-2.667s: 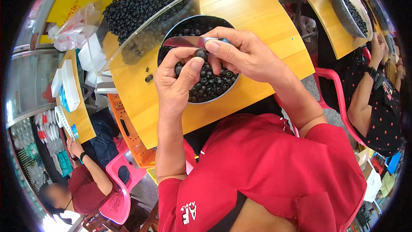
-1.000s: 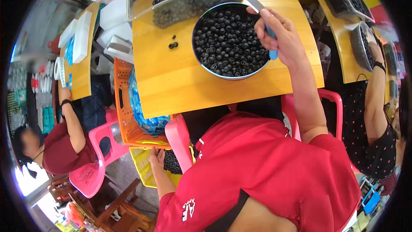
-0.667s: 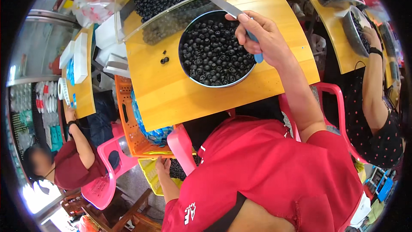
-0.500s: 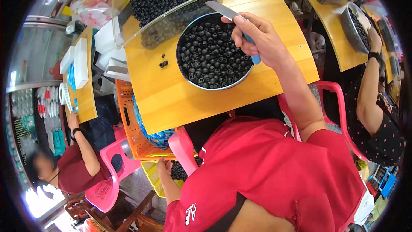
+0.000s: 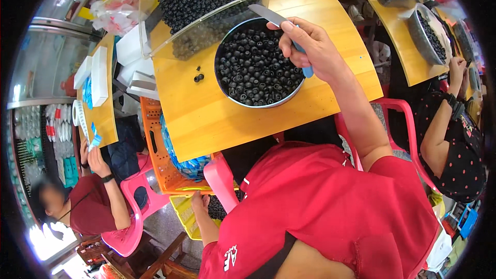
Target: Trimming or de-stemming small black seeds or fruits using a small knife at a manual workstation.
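My right hand (image 5: 312,46) grips a knife (image 5: 268,16) by its blue handle, blade pointing up and left. The blade reaches over the rim of a round bowl (image 5: 301,89) holding many small round black pieces (image 5: 256,64), hollow at the top. Low on the left, my left hand (image 5: 200,204) hangs beside a yellow crate (image 5: 185,217) that holds more black pieces. Its fingers are too small and turned away to read. A clear plastic bin (image 5: 227,9), also with black pieces, stands behind the bowl. A few loose pieces (image 5: 198,78) lie left of the bowl.
An orange crate (image 5: 153,139) with blue packets stands left of the wooden table (image 5: 206,134). A person (image 5: 98,196) sits at a side table on the left. At right, another person (image 5: 449,139) works beside a grey bowl (image 5: 421,39). Pink chairs (image 5: 408,119) stand close by.
My right hand and knife stay almost in place over the bowl. The person at left has raised both hands with a blue-and-white packet. At right, the other person's arm has shifted.
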The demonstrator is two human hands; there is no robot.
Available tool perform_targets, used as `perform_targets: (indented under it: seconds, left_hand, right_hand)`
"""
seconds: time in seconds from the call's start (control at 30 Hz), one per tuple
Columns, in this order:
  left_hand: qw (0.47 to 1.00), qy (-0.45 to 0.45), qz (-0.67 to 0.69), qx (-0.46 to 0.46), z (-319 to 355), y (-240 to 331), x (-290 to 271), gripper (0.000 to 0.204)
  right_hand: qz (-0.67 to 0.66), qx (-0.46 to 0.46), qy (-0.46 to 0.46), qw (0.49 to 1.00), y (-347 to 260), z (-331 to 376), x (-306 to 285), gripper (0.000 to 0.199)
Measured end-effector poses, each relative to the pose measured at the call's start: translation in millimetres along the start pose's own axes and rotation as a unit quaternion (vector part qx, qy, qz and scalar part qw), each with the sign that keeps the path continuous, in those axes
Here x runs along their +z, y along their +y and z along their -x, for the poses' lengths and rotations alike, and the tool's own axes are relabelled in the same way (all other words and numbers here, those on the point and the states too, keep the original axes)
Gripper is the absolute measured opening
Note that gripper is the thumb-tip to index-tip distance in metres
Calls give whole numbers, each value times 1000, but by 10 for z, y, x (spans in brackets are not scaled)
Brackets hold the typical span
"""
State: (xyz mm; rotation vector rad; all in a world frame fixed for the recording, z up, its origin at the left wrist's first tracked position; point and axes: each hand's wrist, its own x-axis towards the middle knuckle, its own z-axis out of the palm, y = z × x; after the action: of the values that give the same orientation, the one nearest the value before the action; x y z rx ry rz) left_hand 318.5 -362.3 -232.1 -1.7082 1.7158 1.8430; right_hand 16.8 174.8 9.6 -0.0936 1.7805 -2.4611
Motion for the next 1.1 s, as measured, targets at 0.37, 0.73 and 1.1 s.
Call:
perform_targets:
  seconds: [0.37, 0.73, 1.1]
  left_hand:
    - [989, 129, -58, 39, -325, 31, -149, 36]
    - [819, 190, -157, 518, 365, 1261, 690, 41]
    - [725, 56, -187, 661, 1187, 1689, 1599, 36]
  right_hand:
    - [5, -6, -4, 1000, 7, 8, 2, 33]
    - [-7, -5, -13, 1000, 10, 17, -38, 34]
    - [-7, -5, -17, 1000, 29, 18, -15, 33]
